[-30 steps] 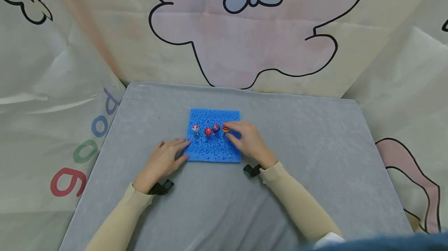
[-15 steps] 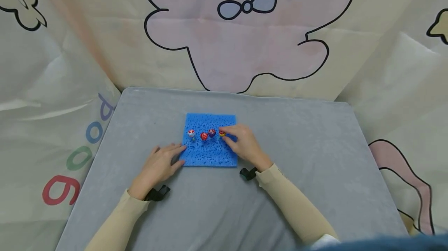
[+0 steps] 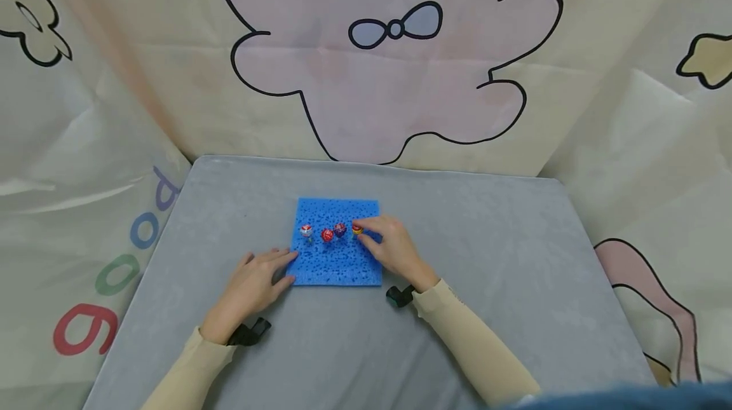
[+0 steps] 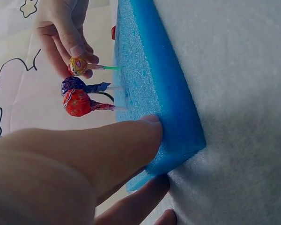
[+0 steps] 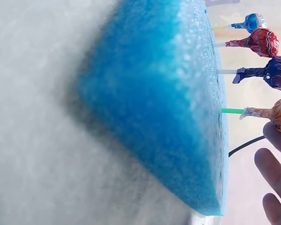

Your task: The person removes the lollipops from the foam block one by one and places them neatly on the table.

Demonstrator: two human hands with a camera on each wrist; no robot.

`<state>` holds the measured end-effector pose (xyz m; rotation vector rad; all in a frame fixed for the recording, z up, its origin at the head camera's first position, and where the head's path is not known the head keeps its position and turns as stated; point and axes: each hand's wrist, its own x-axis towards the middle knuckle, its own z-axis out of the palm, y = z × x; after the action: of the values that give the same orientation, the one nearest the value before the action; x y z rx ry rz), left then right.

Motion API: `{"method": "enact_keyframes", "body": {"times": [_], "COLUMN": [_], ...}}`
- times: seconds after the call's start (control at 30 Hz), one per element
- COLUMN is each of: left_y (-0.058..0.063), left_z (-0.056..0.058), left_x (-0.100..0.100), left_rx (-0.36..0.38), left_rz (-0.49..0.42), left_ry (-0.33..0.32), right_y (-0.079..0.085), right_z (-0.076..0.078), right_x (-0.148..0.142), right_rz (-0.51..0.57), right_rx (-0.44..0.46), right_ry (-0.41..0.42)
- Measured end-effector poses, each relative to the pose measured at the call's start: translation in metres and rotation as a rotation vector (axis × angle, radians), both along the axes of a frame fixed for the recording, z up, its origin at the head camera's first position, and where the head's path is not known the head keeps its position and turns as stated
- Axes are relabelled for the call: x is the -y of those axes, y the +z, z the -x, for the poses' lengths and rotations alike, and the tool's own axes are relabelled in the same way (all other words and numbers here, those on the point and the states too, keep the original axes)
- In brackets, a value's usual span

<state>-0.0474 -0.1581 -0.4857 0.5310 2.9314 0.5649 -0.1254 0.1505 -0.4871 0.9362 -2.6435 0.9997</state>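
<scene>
Block (image 3: 337, 271): foam, matt, pitted. Lollipops (image 4: 77, 102) in block: glossy crinkled wrappers (image 5: 264, 43), smooth plastic-looking sticks (image 5: 232, 111). Cloth (image 3: 486, 257) under block: matt, soft-looking, fine nap. Backdrop (image 3: 394, 92) behind block: smooth sheet, creased, slight sheen.

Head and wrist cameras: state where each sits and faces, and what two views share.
Head: on the head, facing forward and down at the blue foam block; left hand, right hand and sleeves show.
Left wrist: worn there, looking across the block; the left hand looms in front, the right hand pinches the yellow lollipop beyond.
Right wrist: worn there, facing past the block's corner at four lollipops; the right hand's fingers show at the right edge.
Shared by both wrist views: the yellow lollipop.
</scene>
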Motion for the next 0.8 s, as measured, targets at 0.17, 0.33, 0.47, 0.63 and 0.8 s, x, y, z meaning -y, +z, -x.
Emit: {"method": "enact_keyframes", "body": {"times": [0.17,0.33,0.47,0.63,0.8], "left_y": [-0.002,-0.001,-0.001,-0.001,-0.001], "left_z": [0.000,0.000,0.001,0.000,0.000], "left_x": [-0.001,-0.001,-0.001,-0.002,-0.002], "left_rx": [-0.001,0.008,0.016,0.026,0.028], "left_rz": [-0.005,0.000,-0.004,-0.003,-0.003], "left_ry": [0.005,0.006,0.009,0.008,0.010], "right_y": [0.000,0.004,0.011,0.021,0.030], "right_z": [0.001,0.001,0.001,0.001,0.002], "right_x": [0.000,-0.001,-0.004,-0.012,-0.022], "right_rz": [0.031,0.053,0.101,0.146,0.169], "right_rx": [-0.011,-0.007,0.008,0.019,0.002], "right_ry": [0.001,-0.022,-0.050,-0.089,-0.134]}}
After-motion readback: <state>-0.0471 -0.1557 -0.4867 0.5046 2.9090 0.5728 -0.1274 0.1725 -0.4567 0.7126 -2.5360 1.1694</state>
